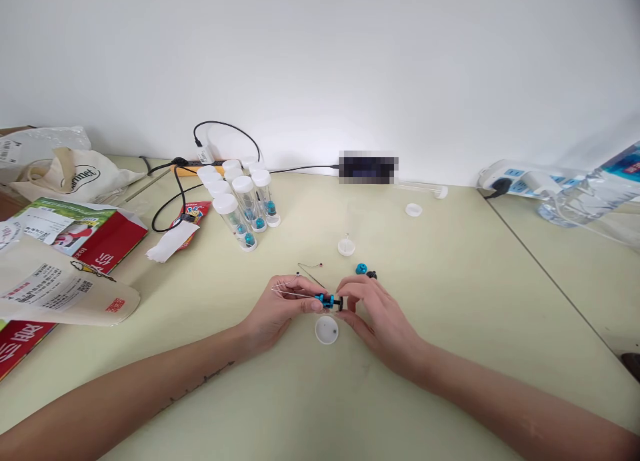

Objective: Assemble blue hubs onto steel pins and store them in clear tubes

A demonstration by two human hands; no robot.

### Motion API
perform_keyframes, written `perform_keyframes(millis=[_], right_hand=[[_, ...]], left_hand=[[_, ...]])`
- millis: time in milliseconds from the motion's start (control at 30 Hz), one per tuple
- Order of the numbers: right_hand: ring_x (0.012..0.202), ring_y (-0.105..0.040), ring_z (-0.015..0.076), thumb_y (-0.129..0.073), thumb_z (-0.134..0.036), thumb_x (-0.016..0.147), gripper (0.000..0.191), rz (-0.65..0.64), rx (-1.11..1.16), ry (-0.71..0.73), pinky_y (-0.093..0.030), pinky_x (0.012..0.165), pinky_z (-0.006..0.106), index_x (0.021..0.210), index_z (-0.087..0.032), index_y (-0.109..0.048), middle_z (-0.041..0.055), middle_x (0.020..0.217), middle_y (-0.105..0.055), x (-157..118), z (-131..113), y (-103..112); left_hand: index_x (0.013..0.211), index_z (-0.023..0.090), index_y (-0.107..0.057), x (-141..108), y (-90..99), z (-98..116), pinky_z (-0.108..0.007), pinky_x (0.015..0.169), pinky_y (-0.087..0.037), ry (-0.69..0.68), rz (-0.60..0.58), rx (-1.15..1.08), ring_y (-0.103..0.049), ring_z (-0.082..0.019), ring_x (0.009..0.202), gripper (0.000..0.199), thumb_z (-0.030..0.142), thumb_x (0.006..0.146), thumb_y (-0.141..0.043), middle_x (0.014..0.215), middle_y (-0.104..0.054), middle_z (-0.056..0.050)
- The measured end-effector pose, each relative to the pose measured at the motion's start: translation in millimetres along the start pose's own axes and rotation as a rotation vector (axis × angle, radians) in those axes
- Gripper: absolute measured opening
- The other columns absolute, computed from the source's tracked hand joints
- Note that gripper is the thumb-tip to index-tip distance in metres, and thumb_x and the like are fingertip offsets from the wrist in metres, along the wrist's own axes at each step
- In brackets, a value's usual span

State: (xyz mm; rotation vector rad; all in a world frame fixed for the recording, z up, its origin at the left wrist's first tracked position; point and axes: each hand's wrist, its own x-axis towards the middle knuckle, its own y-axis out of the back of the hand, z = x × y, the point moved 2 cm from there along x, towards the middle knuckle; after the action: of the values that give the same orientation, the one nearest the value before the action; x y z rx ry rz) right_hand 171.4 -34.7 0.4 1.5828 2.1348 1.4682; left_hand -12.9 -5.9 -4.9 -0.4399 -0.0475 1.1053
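Note:
Between its thumb and fingers, my left hand (277, 311) pinches a small blue metal part (326, 301). A thin bent wire (287, 290) with a small dark tip runs back over that hand. From the right end of the blue part a black screw with a round disc head (341, 304) sticks out. My right hand (377, 314) is closed round this disc, thumb below and fingertips above. Just beneath the hands lies a white round cap (327, 330) with a tiny dark piece in it. Another blue part (361, 268) and a black knob (371, 274) lie behind my right hand.
Several clear tubes with white caps (243, 211) and blue parts inside stand at the back left. A white cap with an upright pin (346, 247) is ahead. Boxes and bags (75, 274) fill the left; a power strip (530, 179) and bottle (595, 188) stand right.

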Motion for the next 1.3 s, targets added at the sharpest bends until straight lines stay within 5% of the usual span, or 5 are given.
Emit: perform_keyframes(millis=[300, 500, 667, 867, 1300], right_hand=[[0.071, -0.052, 0.0146, -0.031, -0.028, 0.098, 0.02, -0.072, -0.016, -0.002, -0.042, 0.075, 0.034, 0.095, -0.021, -0.049, 0.0054, 0.093, -0.058, 1.8, -2.1, 2.0], [0.082, -0.056, 0.0172, -0.05, -0.037, 0.091, 0.037, -0.019, -0.002, -0.042, -0.043, 0.084, 0.039, 0.122, -0.022, -0.037, 0.0094, 0.109, -0.055, 1.4, -0.8, 1.9], [0.079, -0.055, 0.0165, -0.035, -0.028, 0.096, 0.016, -0.058, -0.019, -0.022, -0.044, 0.078, 0.035, 0.099, -0.022, -0.049, 0.0061, 0.096, -0.058, 1.2, -1.0, 1.6], [0.091, -0.054, 0.0183, -0.054, -0.029, 0.088, 0.04, 0.038, 0.079, -0.068, -0.047, 0.085, 0.041, 0.123, -0.023, -0.034, 0.0124, 0.12, -0.045, -0.4, -0.8, 0.2], [0.096, -0.053, 0.0197, -0.033, -0.028, 0.095, 0.032, 0.01, 0.056, -0.048, -0.044, 0.087, 0.039, 0.125, -0.022, -0.045, 0.0119, 0.124, -0.046, -1.3, -1.8, 8.7]], left_hand=[[0.077, 0.015, -0.072, 1.0, 0.8, -1.0, -0.026, 0.076, -0.049, -0.015, -0.003, 0.008, -0.064, -0.015, 0.079, 0.014, 0.013, 0.064, -0.076, 0.079, -0.07, -0.004], [0.078, 0.016, -0.072, 0.2, 0.4, -0.8, -0.029, 0.077, -0.048, -0.016, 0.0, 0.007, -0.063, -0.016, 0.079, 0.014, 0.015, 0.065, -0.076, 0.082, -0.07, -0.004], [0.077, 0.016, -0.072, 0.4, 0.5, -0.4, -0.03, 0.078, -0.048, -0.021, 0.005, 0.016, -0.063, -0.018, 0.081, 0.014, 0.016, 0.063, -0.077, 0.08, -0.07, -0.005], [0.078, 0.016, -0.071, 1.2, 2.0, -0.5, -0.029, 0.078, -0.048, -0.016, 0.014, 0.008, -0.063, -0.016, 0.079, 0.015, 0.016, 0.064, -0.077, 0.083, -0.071, -0.005], [0.083, 0.016, -0.071, 1.1, 2.3, 1.0, -0.031, 0.082, -0.049, -0.012, 0.028, -0.043, -0.064, -0.017, 0.082, 0.015, 0.019, 0.068, -0.075, 0.086, -0.071, -0.005]])
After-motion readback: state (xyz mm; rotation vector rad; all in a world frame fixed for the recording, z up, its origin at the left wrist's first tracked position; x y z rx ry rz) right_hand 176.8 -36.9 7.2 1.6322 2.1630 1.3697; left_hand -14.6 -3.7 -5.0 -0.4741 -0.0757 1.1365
